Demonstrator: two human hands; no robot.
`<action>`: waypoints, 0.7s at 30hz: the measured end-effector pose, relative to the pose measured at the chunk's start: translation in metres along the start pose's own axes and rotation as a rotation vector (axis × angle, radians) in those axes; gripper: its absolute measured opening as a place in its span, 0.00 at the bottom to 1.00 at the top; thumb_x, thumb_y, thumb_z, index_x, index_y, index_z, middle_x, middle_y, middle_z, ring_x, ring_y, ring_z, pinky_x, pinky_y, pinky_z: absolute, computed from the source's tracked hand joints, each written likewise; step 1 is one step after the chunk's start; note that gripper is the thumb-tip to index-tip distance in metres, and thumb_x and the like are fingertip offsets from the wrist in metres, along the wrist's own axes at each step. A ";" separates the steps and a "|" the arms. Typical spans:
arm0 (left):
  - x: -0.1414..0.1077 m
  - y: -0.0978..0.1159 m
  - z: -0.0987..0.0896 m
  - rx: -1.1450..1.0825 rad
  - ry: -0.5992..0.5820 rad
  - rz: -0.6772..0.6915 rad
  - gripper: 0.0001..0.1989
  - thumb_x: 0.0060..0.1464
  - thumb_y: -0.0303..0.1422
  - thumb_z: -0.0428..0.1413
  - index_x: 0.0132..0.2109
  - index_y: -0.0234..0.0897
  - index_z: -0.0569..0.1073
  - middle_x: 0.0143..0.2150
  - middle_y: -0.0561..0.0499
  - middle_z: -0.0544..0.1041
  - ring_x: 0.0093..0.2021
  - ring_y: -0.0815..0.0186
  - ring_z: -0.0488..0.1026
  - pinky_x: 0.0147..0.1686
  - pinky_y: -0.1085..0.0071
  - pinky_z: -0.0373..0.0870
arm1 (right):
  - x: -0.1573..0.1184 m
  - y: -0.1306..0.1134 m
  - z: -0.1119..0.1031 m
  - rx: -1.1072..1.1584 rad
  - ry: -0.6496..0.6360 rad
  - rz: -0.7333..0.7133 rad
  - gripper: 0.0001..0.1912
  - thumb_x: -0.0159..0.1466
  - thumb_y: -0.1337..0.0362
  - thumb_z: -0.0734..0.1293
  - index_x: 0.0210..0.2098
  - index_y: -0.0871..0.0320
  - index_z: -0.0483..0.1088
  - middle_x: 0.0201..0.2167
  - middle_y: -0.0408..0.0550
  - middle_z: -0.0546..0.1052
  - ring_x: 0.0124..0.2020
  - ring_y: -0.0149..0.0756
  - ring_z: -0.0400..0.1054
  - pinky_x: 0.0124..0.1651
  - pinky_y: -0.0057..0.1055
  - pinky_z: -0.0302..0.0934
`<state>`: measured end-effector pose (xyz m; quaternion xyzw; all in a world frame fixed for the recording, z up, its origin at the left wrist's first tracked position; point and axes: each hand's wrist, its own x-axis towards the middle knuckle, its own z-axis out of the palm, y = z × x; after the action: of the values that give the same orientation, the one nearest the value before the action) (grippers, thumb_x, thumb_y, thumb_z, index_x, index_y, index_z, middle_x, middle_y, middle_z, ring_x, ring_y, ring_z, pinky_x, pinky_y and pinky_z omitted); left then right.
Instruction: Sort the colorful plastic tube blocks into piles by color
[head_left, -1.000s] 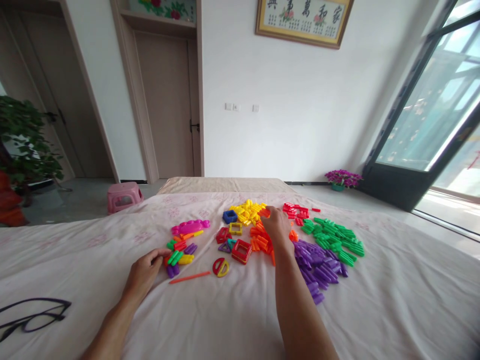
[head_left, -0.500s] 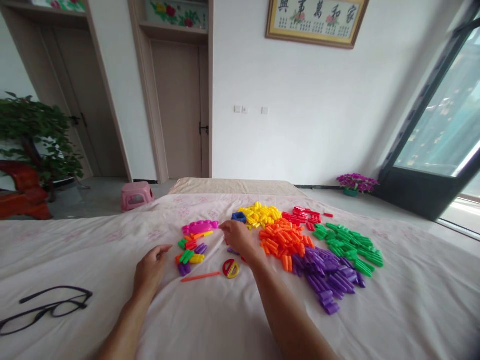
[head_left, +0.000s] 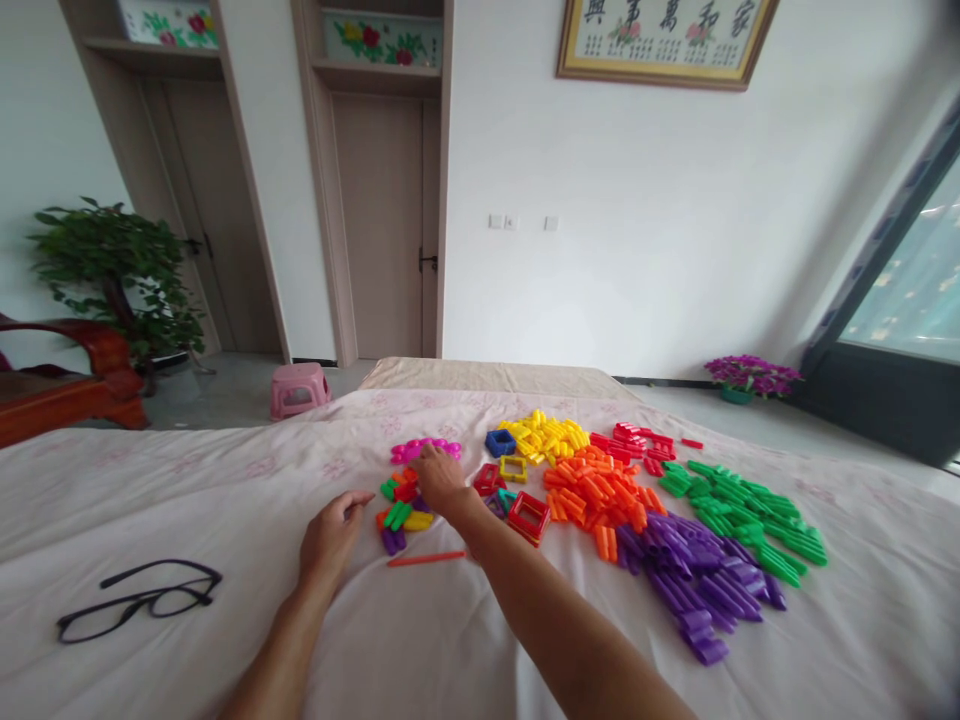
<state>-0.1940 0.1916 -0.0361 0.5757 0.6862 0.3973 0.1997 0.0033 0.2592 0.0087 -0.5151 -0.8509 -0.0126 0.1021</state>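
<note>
My right hand [head_left: 441, 480] reaches over a small group of mixed plastic pieces, fingers bent down and together; whatever is under the fingertips is hidden. A pink bumpy piece [head_left: 405, 453] lies just beyond it. Below the fingers are green pieces [head_left: 397, 516], a yellow piece [head_left: 418, 521] and purple pieces [head_left: 393, 541]. To their left, my left hand [head_left: 330, 535] rests near the cloth with fingers curled and thumb close to the index finger; nothing shows in it. An orange stick [head_left: 426, 558] lies nearer to me.
Right of my forearm are red square frames [head_left: 529, 517], a yellow frame [head_left: 514, 468] and a blue frame [head_left: 500, 442]. Beyond lie yellow [head_left: 551, 438], orange [head_left: 600, 485], red [head_left: 634, 440], green [head_left: 742, 510] and purple [head_left: 694, 560] piles. Black glasses [head_left: 139, 603] lie at left.
My right hand has moved left from beside the frames to the mixed pieces, uncovering the frames. The red and yellow round piece is now out of sight. The view has shifted left.
</note>
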 end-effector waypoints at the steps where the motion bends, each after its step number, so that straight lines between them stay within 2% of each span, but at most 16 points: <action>1: 0.000 0.000 0.000 0.001 0.000 0.001 0.16 0.57 0.35 0.50 0.45 0.44 0.82 0.50 0.50 0.84 0.51 0.57 0.79 0.49 0.67 0.70 | 0.000 -0.001 0.001 0.011 0.013 0.026 0.14 0.68 0.68 0.61 0.48 0.56 0.76 0.52 0.56 0.73 0.52 0.42 0.69 0.50 0.36 0.64; 4: 0.000 0.001 0.000 0.003 -0.006 0.000 0.17 0.57 0.35 0.50 0.45 0.44 0.82 0.50 0.49 0.84 0.51 0.58 0.78 0.49 0.67 0.70 | -0.005 0.001 -0.001 0.086 0.049 0.089 0.11 0.69 0.65 0.62 0.46 0.57 0.76 0.51 0.55 0.75 0.49 0.41 0.71 0.47 0.32 0.63; 8: -0.001 0.001 -0.001 0.007 -0.021 0.002 0.17 0.57 0.36 0.49 0.46 0.44 0.81 0.50 0.50 0.84 0.50 0.58 0.79 0.48 0.68 0.70 | -0.028 0.018 -0.020 0.247 0.100 0.204 0.12 0.70 0.59 0.62 0.48 0.56 0.74 0.45 0.51 0.79 0.44 0.38 0.73 0.41 0.28 0.60; 13: 0.001 -0.002 0.000 0.029 -0.033 -0.011 0.16 0.56 0.38 0.50 0.44 0.44 0.82 0.48 0.49 0.84 0.47 0.56 0.79 0.43 0.68 0.70 | -0.072 0.064 -0.054 0.388 0.279 0.317 0.13 0.71 0.60 0.60 0.46 0.55 0.75 0.39 0.47 0.81 0.39 0.35 0.74 0.38 0.26 0.58; 16: 0.003 -0.007 0.001 0.060 -0.047 -0.013 0.17 0.57 0.39 0.50 0.45 0.45 0.82 0.48 0.50 0.84 0.47 0.56 0.79 0.43 0.68 0.69 | -0.095 0.096 -0.071 0.371 0.363 0.459 0.15 0.69 0.60 0.60 0.47 0.55 0.76 0.42 0.47 0.81 0.42 0.37 0.74 0.41 0.27 0.59; 21: 0.004 -0.011 0.002 0.070 -0.074 -0.011 0.18 0.57 0.40 0.49 0.47 0.45 0.81 0.51 0.50 0.83 0.50 0.55 0.78 0.47 0.67 0.68 | -0.125 0.144 -0.095 0.235 0.428 0.734 0.18 0.69 0.58 0.61 0.52 0.54 0.76 0.48 0.51 0.80 0.49 0.41 0.73 0.46 0.31 0.61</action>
<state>-0.2007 0.1959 -0.0451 0.5927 0.6951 0.3505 0.2068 0.2015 0.2052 0.0659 -0.7541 -0.5668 0.0151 0.3315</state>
